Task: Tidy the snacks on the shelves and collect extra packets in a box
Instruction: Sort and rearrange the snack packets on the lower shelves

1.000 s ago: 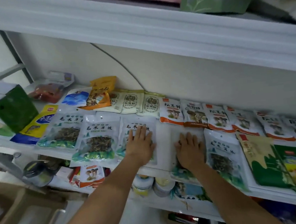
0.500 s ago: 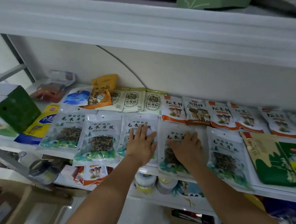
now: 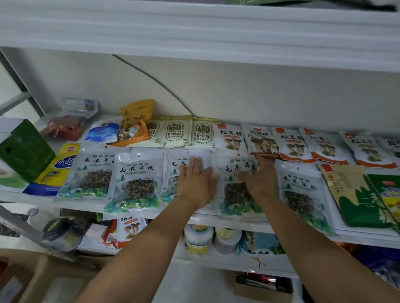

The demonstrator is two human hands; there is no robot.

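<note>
A row of white and green dried-fungus packets lies flat along the front of the white shelf (image 3: 222,219). My left hand (image 3: 196,182) lies flat, fingers straight, on the third packet (image 3: 172,177) from the left. My right hand (image 3: 257,178) presses flat on the fourth packet (image 3: 237,196), right beside it. A fifth packet (image 3: 301,191) of the same kind lies to the right. Behind them runs a row of white and orange mushroom packets (image 3: 291,145). A cardboard box (image 3: 21,289) stands on the floor at the lower left.
Cream packets (image 3: 176,134), an orange pouch (image 3: 133,130) and a blue packet (image 3: 103,132) lie at the back left. A green box (image 3: 24,151) sits at the far left. Green and yellow bags (image 3: 387,197) lie at the right. Jars (image 3: 200,236) stand on the shelf below.
My right hand slid the fourth fungus packet left and back, closing the gap beside the third packet. My left hand stayed flat on the third packet.
</note>
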